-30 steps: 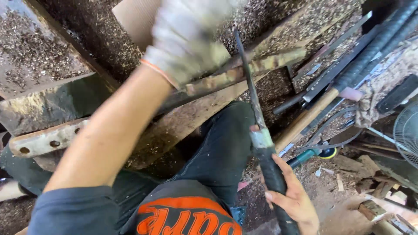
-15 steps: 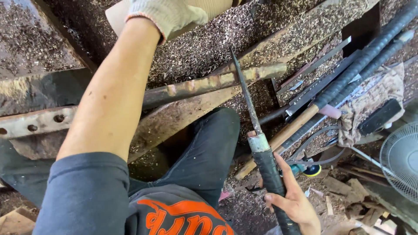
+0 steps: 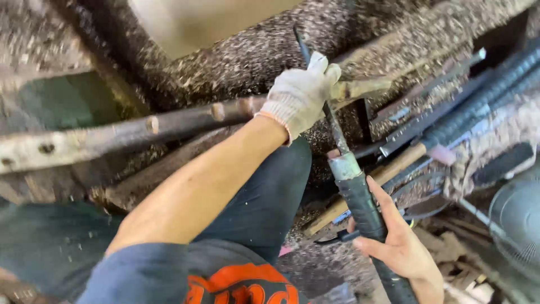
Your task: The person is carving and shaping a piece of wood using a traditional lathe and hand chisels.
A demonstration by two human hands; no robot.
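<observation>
The gloved left hand (image 3: 301, 93) grips a long branch (image 3: 169, 121), mostly unshaved; the bare right hand (image 3: 394, 239) clasps a knife (image 3: 360, 202), blade against the wood.

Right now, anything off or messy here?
Wood chips and shavings cover nearly every surface. Only the left hand is gloved, and it sits right against the long blade; the bare right hand grips the black handle. Loose tools lie piled at right.

No packages, labels, signs or screens show anywhere among the wood shavings, branches and tools in this view.
</observation>
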